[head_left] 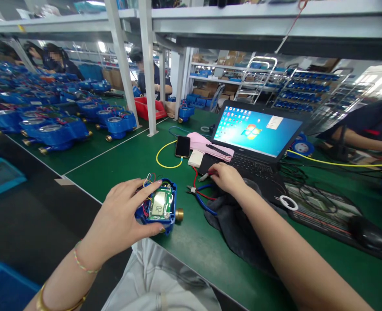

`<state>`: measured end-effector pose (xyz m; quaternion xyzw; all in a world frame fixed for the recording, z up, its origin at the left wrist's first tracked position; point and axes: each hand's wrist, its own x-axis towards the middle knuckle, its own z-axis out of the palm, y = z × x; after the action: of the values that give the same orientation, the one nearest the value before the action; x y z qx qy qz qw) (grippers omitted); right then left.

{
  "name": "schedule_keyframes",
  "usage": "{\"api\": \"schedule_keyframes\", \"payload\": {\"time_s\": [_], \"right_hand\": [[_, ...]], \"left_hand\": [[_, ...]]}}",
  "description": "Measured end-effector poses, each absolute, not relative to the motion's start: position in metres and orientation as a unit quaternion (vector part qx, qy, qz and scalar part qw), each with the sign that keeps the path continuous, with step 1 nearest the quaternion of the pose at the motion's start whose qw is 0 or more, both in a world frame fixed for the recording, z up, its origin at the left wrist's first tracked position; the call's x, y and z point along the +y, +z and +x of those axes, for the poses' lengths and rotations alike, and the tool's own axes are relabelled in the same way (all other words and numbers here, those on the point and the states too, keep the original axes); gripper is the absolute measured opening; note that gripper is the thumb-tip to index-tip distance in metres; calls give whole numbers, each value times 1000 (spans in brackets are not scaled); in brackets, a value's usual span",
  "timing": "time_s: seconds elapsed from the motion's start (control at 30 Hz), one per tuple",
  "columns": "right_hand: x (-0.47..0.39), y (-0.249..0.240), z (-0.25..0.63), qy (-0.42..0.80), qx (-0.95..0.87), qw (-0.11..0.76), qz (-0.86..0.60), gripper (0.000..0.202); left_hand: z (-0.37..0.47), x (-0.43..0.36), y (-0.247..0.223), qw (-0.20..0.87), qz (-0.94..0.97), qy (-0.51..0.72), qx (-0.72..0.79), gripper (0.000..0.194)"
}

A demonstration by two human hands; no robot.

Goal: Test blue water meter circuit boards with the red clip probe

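Note:
My left hand (122, 216) is wrapped round a blue water meter (172, 224) near the table's front edge. The meter's housing is uncovered, showing a green circuit board (170, 203) with a lit LCD (159, 204) and loose thin wires. A threaded brass end (179, 214) points right. My right hand (226, 176) is pinched on a small grey-tipped piece (204, 177) with a red part, at the laptop's front left corner. Its exact kind is unclear. Pliers (194, 190) with red and blue handles lie just below, partly on a dark cloth (233, 229).
An open laptop (256, 134) stands behind my right hand. Around it are a phone (182, 147) with a yellow cable, pink sheets (199, 140), a white ring (288, 203) and a mouse (370, 233). Many blue meters (53, 131) fill the left. Co-workers sit beyond; metal posts (148, 65) rise ahead.

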<state>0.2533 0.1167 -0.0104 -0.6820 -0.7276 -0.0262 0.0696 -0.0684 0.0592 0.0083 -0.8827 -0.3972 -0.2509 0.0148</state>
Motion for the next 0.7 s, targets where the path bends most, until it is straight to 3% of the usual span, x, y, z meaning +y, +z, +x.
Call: {"api": "schedule_keyframes", "payload": {"time_s": [0.2, 0.37, 0.5, 0.6, 0.7], "right_hand": [[124, -19, 243, -72, -762, 96, -636, 17], [109, 13, 246, -145, -633, 411, -639, 15], [102, 64, 242, -48, -553, 654, -514, 17], [94, 103, 236, 43, -520, 742, -420, 13], [80, 116, 222, 143, -515, 749, -391, 11]], "left_hand": [[-65, 53, 7, 3, -871, -258, -418, 77], [-64, 48, 1, 23, -862, -266, -432, 77], [-67, 50, -3, 37, -866, -263, -424, 78], [-68, 50, -3, 45, -870, -262, -416, 78], [-68, 50, -4, 42, -867, -265, -420, 78]]}}
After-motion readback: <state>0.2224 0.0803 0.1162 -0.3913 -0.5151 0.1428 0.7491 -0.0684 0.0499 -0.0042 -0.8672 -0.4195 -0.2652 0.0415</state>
